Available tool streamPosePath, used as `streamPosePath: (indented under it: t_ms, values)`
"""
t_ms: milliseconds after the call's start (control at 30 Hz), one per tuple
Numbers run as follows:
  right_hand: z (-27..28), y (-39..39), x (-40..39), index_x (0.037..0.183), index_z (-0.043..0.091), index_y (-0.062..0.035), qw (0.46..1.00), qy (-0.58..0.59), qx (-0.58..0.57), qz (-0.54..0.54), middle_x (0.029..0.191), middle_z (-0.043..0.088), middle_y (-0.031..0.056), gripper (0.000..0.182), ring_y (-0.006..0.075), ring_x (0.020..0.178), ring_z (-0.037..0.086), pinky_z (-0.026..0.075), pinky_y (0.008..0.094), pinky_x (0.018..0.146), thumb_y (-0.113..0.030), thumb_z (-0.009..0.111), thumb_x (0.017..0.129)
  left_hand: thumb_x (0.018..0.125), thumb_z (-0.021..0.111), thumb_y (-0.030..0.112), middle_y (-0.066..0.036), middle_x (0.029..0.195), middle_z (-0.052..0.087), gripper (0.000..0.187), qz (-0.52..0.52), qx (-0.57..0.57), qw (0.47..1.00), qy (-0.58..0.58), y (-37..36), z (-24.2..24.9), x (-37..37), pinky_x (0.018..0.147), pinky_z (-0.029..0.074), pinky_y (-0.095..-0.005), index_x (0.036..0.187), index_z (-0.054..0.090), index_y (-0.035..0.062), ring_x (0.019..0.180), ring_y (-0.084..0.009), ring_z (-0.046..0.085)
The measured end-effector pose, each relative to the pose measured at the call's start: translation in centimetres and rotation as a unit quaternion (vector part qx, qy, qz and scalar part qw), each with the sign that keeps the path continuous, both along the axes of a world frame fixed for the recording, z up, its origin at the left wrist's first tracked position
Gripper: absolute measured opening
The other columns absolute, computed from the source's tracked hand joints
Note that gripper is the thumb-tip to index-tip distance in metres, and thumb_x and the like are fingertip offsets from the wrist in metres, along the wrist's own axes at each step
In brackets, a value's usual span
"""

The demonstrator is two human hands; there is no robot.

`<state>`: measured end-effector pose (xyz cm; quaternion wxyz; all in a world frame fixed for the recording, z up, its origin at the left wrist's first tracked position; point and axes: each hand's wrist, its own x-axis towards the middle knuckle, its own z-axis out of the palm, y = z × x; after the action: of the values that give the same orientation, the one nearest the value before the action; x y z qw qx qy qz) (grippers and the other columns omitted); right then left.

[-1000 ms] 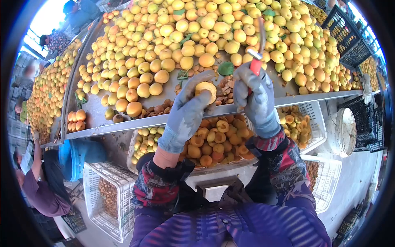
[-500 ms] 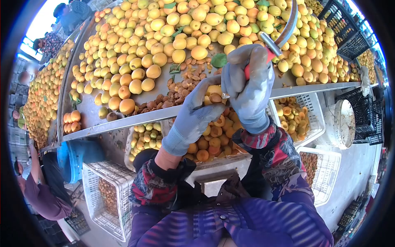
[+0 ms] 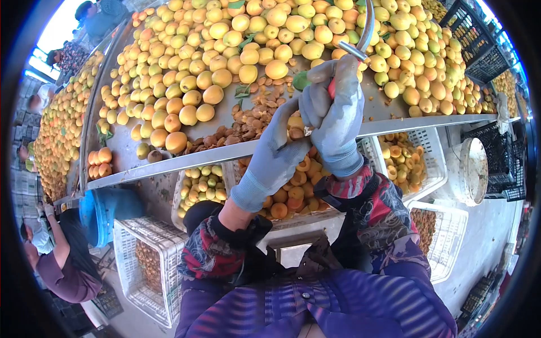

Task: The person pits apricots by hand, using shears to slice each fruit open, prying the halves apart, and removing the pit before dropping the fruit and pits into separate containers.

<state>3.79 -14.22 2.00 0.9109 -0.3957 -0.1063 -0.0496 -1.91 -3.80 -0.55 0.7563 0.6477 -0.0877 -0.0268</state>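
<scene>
Both of my hands wear grey-blue gloves and meet over the near edge of the metal table (image 3: pixel 225 157). My left hand (image 3: pixel 271 160) is closed around an apricot (image 3: pixel 295 122), with a brown pit showing in it. My right hand (image 3: pixel 337 115) grips the red handle of a curved knife (image 3: pixel 368 31), whose blade points up and away from me. The fingers of this hand press close to the apricot, and part of the fruit is hidden. Brown apricot pits (image 3: pixel 253 121) lie heaped on the table just beyond my left hand.
Whole apricots (image 3: pixel 236 39) cover much of the table. Below its edge stand a crate of halved apricots (image 3: pixel 298 191), another white crate (image 3: pixel 434 163) and a white bucket (image 3: pixel 472 170). A blue barrel (image 3: pixel 110 217) is at left, near a person in purple (image 3: pixel 70 270).
Both hands, with the apricot and knife, have shifted slightly; the knife has moved left and up. At the left, the person's arm has changed position.
</scene>
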Motion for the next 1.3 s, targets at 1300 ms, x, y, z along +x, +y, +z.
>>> streamPosePath:
  t_ms: [1300]
  values:
    - [-1.2,-0.6,0.6,0.081,0.053,-0.0094,0.989,0.131,0.065,0.031,0.051,0.028,-0.0074,0.052,0.0063,0.038,0.024,0.021,0.0235,0.036,-0.061,0.047,0.09,0.08,0.064,0.005,-0.009,0.136,0.042,0.072,-0.012,0.022,0.998,-0.056,0.4,-0.7,0.3,0.103,0.034,-0.0281,0.143,0.03,0.0004,0.123,-0.0148,0.041]
